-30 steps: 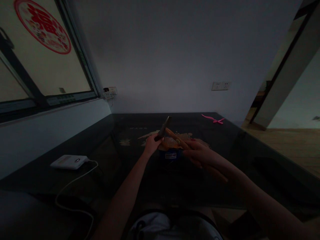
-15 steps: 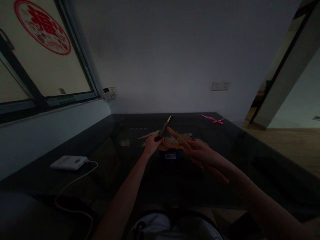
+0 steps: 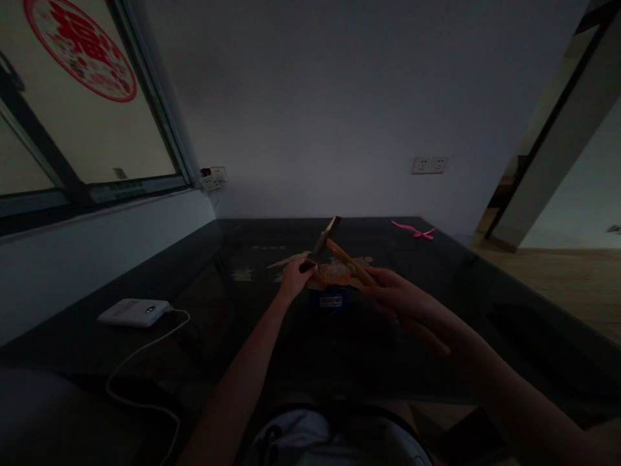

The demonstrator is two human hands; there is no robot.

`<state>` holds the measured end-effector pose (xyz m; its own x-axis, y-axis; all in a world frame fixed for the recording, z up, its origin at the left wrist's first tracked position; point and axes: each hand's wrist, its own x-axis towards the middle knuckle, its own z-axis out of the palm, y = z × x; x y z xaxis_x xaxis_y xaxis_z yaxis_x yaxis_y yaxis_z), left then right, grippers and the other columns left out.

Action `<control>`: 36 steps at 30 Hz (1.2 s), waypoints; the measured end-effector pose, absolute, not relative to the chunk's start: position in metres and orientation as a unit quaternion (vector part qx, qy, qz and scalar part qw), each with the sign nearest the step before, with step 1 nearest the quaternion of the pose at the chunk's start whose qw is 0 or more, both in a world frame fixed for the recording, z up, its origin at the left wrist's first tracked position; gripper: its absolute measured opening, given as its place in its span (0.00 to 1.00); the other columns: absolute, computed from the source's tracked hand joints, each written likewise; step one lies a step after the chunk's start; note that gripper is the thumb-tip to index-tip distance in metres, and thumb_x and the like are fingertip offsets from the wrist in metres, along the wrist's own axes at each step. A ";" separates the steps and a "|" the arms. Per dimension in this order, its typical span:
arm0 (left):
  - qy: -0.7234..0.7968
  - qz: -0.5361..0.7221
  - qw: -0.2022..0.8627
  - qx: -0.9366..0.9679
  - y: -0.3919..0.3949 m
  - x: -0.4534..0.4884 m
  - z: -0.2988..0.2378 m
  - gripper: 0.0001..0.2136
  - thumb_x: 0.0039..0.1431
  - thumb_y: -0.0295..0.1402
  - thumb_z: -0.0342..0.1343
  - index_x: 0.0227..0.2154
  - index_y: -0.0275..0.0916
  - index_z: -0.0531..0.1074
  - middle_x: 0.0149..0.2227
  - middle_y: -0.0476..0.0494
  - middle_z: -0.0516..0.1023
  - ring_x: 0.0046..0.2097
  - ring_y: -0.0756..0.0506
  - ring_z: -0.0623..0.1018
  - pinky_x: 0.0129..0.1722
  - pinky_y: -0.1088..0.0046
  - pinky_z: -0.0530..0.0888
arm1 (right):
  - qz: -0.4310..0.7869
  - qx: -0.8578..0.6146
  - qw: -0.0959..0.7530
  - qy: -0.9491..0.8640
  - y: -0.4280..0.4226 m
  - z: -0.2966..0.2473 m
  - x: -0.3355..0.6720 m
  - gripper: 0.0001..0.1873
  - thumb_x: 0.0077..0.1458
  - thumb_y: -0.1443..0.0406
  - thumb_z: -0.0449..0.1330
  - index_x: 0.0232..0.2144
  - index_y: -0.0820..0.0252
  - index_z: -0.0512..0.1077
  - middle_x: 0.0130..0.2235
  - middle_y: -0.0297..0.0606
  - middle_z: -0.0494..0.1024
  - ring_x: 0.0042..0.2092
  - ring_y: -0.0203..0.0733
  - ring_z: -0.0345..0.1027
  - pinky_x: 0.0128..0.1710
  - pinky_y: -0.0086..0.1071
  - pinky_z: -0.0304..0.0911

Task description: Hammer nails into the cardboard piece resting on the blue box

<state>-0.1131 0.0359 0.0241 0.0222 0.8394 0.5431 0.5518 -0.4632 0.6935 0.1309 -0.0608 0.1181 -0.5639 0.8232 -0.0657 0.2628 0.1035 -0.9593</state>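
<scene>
A knife (image 3: 324,241), its flat blade slanting up and away, is gripped in my left hand (image 3: 295,277), with the fingers closed around its lower end. My right hand (image 3: 395,290) wraps round a long wooden rolling pin (image 3: 347,260), which runs diagonally under the palm and shows again past the wrist. The pin's far end lies against or very close to the blade. Beneath both hands is an orange-brown, speckled piece (image 3: 334,274) on brown paper-like material, above a blue box (image 3: 330,299) with a white label. Dim light hides the finer detail.
Pale flat scraps (image 3: 242,275) lie left of the work on the dark glossy table (image 3: 233,336). A white power bank (image 3: 133,312) with a cable (image 3: 140,349) sits at the left. A pink ribbon (image 3: 412,230) lies at the back right, near the wall.
The knife has tilted, so more of its blade face shows and its tip sits slightly higher and further right. The rolling pin's far end has shifted slightly up and right.
</scene>
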 end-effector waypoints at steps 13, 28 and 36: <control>0.499 0.478 0.190 0.698 0.039 -0.110 0.031 0.08 0.49 0.31 0.57 0.33 0.36 0.74 0.34 0.42 0.78 0.36 0.46 0.77 0.38 0.70 0.72 | 0.415 -0.412 0.246 -0.772 -0.057 0.128 0.134 0.20 0.50 0.65 0.54 0.47 0.63 0.64 0.22 0.27 0.63 0.17 0.27 0.53 0.14 0.22 0.52; 0.511 0.476 0.179 0.693 0.035 -0.107 0.033 0.07 0.50 0.34 0.57 0.31 0.37 0.76 0.32 0.44 0.79 0.36 0.45 0.77 0.38 0.70 0.71 | 0.361 -0.417 0.208 -0.808 -0.059 0.142 0.134 0.23 0.49 0.67 0.54 0.50 0.62 0.64 0.25 0.31 0.69 0.20 0.31 0.57 0.17 0.24 0.54; 0.539 0.454 0.155 0.692 0.037 -0.108 0.030 0.08 0.48 0.34 0.59 0.30 0.36 0.76 0.31 0.43 0.78 0.35 0.44 0.76 0.36 0.70 0.71 | 0.348 -0.427 0.189 -0.813 -0.055 0.134 0.137 0.21 0.48 0.65 0.56 0.47 0.64 0.68 0.30 0.36 0.73 0.24 0.33 0.62 0.20 0.25 0.56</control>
<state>-0.1076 0.0370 0.0305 0.0073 0.8871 0.4616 0.6047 -0.3715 0.7044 0.1372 -0.0554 0.1344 -0.5640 0.8257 0.0107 0.5621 0.3934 -0.7275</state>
